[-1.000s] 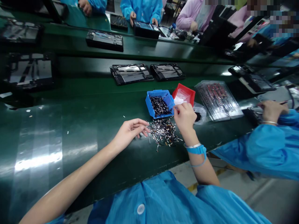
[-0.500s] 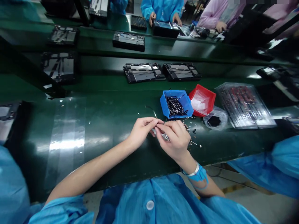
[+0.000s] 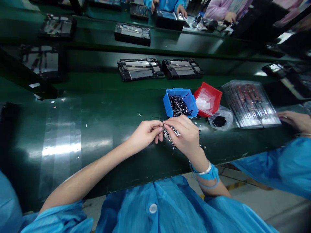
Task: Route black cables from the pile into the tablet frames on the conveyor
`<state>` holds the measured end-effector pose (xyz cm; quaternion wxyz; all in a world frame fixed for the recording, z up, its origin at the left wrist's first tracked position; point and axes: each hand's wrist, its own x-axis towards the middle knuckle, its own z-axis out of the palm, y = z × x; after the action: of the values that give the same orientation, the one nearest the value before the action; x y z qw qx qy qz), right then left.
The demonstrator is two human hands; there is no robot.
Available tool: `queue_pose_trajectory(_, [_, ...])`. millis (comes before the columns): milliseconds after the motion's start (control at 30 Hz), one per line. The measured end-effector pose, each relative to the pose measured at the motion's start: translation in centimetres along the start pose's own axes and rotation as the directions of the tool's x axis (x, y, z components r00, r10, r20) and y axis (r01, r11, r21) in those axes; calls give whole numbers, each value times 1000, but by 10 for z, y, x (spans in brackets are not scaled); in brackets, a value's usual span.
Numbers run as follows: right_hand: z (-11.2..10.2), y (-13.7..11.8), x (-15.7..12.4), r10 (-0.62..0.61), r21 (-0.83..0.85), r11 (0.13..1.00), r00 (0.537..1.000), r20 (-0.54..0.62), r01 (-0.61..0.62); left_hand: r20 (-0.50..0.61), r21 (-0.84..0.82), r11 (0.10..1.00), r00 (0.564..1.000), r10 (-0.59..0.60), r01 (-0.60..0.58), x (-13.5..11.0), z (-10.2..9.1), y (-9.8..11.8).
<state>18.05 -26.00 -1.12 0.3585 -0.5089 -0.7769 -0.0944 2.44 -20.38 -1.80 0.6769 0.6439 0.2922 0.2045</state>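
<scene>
Both of my hands meet fingertip to fingertip just above the green bench. Pinched in my left hand [image 3: 145,136] is a thin dark strip [image 3: 157,117], possibly a small flex cable, whose free end sticks up behind the fingers. My right hand [image 3: 186,134] pinches at the same spot, its fingers closed on the strip's near end; the exact grip is hidden. Loose small metallic and black pieces [image 3: 173,146] lie beneath and around the right hand. Right behind the hands stands a blue bin [image 3: 167,105] filled with small black strips [image 3: 179,104].
A red bin [image 3: 217,97] with clear bags touches the blue one. Right of it are a plastic bag [image 3: 227,120] with black pieces and stacked clear trays [image 3: 252,103]. Device housings [image 3: 141,69] line the back. A neighbour's hand [image 3: 297,120] reaches in at right.
The view has shifted a little. My right hand has turned over the fingertips, and the strip's free end shows lower and darker. A neighbour's hand has appeared by the clear trays.
</scene>
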Motion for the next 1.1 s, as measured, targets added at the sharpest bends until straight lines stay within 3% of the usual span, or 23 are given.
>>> queue_pose_trajectory(167, [-3,9,0,-42,-35,998,996,77,45,-6,174,985,1000,-6,7,-1,-1,2])
queue_pose_trajectory(333, [-7,21,-3,56,-212,974,991,-121,-81,22,-102,988,993,-114,115,5,1,-8])
queue_pose_trajectory(400, [-6,17,-6,20,-171,984,991,-131,-43,15,-195,970,990,-142,142,7,1,-11])
queue_pose_trajectory(500, [-1,7,-9,-86,-73,994,995,-55,82,1,-243,961,991,-134,130,8,0,-14])
queue_pose_trajectory(667, [5,0,-11,-52,16,999,998,37,52,-15,-134,990,999,-40,38,4,2,-11])
queue_pose_trajectory(800, [5,3,-12,-41,53,998,999,35,39,-6,15,1000,1000,16,-16,-1,4,-6])
queue_pose_trajectory(900, [2,12,-12,-41,-19,999,999,-2,41,-2,-6,1000,1000,-12,12,-1,3,-4])
queue_pose_trajectory(1033, [-8,27,-11,88,-248,960,982,-169,-129,15,-166,984,998,-56,58,1,-1,-5])
queue_pose_trajectory(1100, [-11,28,-11,65,-253,961,981,-184,-111,36,-226,972,998,-54,61,2,-4,-5])
